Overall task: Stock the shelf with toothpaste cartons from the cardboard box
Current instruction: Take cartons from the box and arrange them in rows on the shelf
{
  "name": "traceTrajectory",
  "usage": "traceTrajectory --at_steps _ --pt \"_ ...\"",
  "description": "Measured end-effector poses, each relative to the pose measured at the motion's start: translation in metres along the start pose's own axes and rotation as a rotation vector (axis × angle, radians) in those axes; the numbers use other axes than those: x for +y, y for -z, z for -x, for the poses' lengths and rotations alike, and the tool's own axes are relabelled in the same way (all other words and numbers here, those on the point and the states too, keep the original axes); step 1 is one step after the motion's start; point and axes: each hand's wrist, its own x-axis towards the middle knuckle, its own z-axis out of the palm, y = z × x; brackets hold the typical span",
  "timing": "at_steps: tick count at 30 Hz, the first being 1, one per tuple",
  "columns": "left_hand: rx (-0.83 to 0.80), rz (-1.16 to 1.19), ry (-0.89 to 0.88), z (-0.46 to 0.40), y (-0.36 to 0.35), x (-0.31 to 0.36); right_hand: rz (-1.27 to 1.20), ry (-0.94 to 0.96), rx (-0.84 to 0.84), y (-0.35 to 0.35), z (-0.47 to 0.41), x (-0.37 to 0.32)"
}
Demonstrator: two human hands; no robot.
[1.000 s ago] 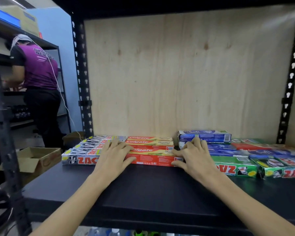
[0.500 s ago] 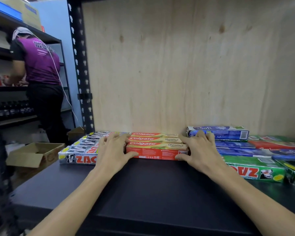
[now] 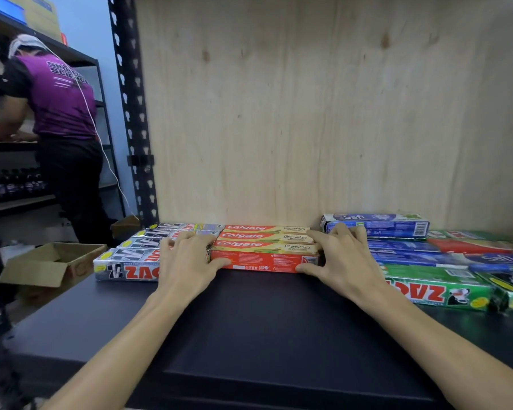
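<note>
Toothpaste cartons line the back of our black shelf point(image 3: 249, 335) now, lying flat against the plywood back panel point(image 3: 308, 113); by our reckoning the stocking is well under way, with the whole front of the shelf board yet to fill. Largest group first: on the right the green Zact cartons point(image 3: 436, 288) and blue Safi cartons point(image 3: 397, 253), with one Safi carton point(image 3: 376, 224) stacked on top at the back; on the left the silver Zact cartons point(image 3: 128, 266); between them the red Colgate cartons point(image 3: 264, 250), several in a row. We have our left hand point(image 3: 187, 261) at one end of that Colgate block and our right hand point(image 3: 344, 258) at the other, fingers spread flat over the tops, thumbs against the front face; pressing and squaring, we judge, nothing clasped. Down to the left sits the cardboard box point(image 3: 54, 261), flaps up; no cartons show in what we can see of its inside, and the rest is hidden from us. Farther off, a person in a purple shirt point(image 3: 60, 96) works at another rack.
</note>
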Motion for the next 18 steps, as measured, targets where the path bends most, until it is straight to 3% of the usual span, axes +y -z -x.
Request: traceTrajectory --at_steps 18 --pt "0.049 0.046 -0.05 0.007 0.0046 0.0011 0.088 -0.006 0.092 -0.0064 0.003 0.0006"
